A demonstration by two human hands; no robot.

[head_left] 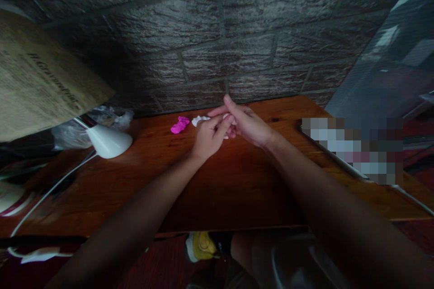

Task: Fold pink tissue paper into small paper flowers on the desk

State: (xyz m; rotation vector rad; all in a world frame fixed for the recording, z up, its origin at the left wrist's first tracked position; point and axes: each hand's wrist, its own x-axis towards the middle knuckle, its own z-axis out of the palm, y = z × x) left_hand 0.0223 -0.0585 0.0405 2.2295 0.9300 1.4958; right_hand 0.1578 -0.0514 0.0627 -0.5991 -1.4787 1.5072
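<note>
My left hand [209, 137] and my right hand [252, 125] meet above the wooden table, near its back edge. Between them shows a small pale pinkish-white lump [229, 118], mostly covered by the fingers; it looks soft, like modelling clay. The left fingers press on it from the left. My right hand curls around it from the other side, thumb pointing up. Just beyond the left hand lies a white crumpled lump [199, 120], partly hidden by that hand. A bright pink lump [180, 125] rests on the tabletop to its left.
A lamp with a white base [110, 141] and a printed paper-like shade [40, 72] stands on the left, its white cord trailing forward. On the right lies a blurred-out flat device [352, 151] with a cable. A stone-patterned wall [203, 31] rises behind the table [233, 189].
</note>
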